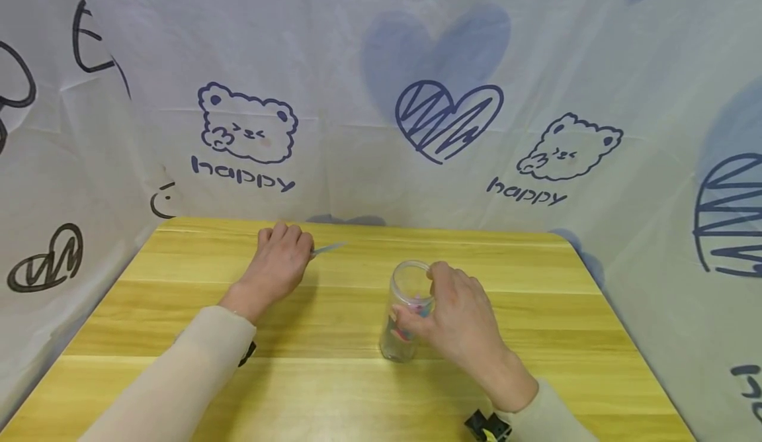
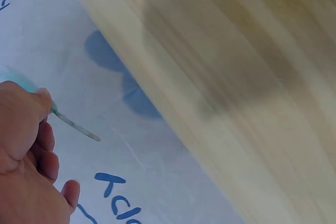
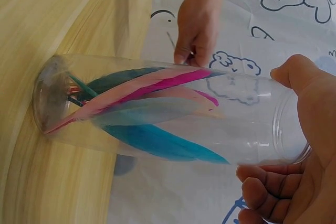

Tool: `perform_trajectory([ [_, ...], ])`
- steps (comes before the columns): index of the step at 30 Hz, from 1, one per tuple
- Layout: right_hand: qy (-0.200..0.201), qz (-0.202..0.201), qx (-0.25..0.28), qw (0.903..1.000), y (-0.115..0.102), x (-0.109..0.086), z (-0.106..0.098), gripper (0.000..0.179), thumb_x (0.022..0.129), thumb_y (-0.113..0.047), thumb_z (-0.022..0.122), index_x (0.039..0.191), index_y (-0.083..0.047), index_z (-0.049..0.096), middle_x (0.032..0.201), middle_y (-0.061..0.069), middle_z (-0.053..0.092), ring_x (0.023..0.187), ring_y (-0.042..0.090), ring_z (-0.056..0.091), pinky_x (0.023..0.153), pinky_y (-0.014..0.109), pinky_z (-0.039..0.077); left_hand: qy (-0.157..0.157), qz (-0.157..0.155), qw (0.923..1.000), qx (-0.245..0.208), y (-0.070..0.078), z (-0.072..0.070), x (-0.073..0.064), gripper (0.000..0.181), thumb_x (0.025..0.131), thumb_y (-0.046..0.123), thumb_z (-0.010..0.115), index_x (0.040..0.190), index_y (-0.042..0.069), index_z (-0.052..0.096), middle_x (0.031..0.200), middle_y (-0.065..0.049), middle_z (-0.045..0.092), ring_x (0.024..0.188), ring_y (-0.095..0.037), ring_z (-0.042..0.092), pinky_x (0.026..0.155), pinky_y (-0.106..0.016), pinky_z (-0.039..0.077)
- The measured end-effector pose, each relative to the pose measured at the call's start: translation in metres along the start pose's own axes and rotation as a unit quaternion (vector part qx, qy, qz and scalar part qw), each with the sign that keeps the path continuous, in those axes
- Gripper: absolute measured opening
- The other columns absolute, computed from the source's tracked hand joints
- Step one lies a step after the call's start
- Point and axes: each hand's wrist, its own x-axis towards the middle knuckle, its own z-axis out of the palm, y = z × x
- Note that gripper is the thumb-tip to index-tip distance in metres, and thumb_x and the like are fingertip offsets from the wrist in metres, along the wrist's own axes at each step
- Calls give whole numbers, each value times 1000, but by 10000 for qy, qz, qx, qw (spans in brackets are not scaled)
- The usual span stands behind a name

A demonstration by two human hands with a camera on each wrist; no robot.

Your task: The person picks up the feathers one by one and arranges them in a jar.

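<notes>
My left hand (image 1: 276, 260) is above the far part of the table, pinching a light blue feather (image 1: 330, 248) between thumb and fingers. In the left wrist view the feather's bare quill (image 2: 79, 127) sticks out past the fingertips, while its vane (image 2: 23, 81) is partly hidden behind the hand. My right hand (image 1: 464, 316) grips a clear jar (image 1: 394, 348) near its open rim, thumb on one side and fingers on the other. The jar stands upright on the table. Inside lean several feathers, among them a bright blue one (image 3: 168, 142), a pink one (image 3: 136, 93) and a dark green one.
The wooden table (image 1: 333, 389) has light and dark yellow bands. A white cloth (image 1: 345, 151) with hearts, bear drawings and lettering hangs behind it and at both sides. Black straps (image 1: 488, 425) show at the wrists below the pale sleeves.
</notes>
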Motion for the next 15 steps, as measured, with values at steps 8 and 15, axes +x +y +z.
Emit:
perform_trajectory([
  [8,-54,83,54,9999,0,0,-1,59,76,-51,91,97,-9,55,76,-2,54,68,14,49,66,36,45,269,95,9996,-41,10,-12,6,16,105,21,67,99,7,60,87,-5,50,87,-29,41,80,-45,33],
  [15,-19,83,49,10000,1,-1,0,59,76,-51,90,97,-9,54,75,-3,51,68,15,48,65,35,43,553,238,9982,22,18,-24,8,20,105,21,66,95,6,58,84,-5,45,83,-28,37,79,-43,28],
])
